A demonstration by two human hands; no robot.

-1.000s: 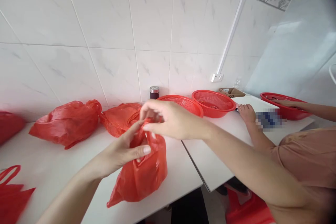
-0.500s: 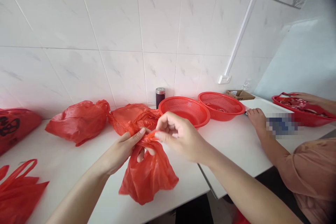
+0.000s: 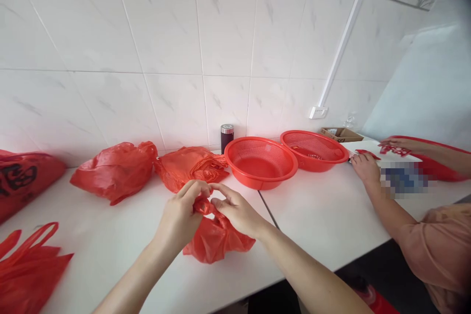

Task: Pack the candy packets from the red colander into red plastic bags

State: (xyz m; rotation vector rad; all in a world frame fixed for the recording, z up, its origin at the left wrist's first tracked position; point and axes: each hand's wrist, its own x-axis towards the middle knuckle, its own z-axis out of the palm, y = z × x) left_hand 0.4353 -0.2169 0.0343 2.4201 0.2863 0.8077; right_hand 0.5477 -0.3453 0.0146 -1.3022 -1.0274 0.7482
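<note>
A small red plastic bag (image 3: 217, 241) with something bulky in it hangs from both my hands near the table's front edge. My left hand (image 3: 186, 208) is closed on the bag's gathered, twisted neck. My right hand (image 3: 237, 208) pinches the neck from the other side, and the fingertips of both hands nearly meet. A loop of bag plastic shows between them. What fills the bag is hidden. Just behind my hands lies a flat heap of red plastic bags (image 3: 189, 164).
Two red plastic baskets (image 3: 261, 179) stand by the wall, beside a dark flask (image 3: 227, 140). Left are a filled red bag (image 3: 114, 171), a printed red bag (image 3: 29, 176) and a handled red bag (image 3: 31, 279). At right a co-worker's hand (image 3: 366, 167) rests near a cardboard box (image 3: 342, 135).
My hands have shifted round the bag's neck, and my left hand now curls over it. The bag has moved slightly up and right. The co-worker's far hand has moved left with a red item.
</note>
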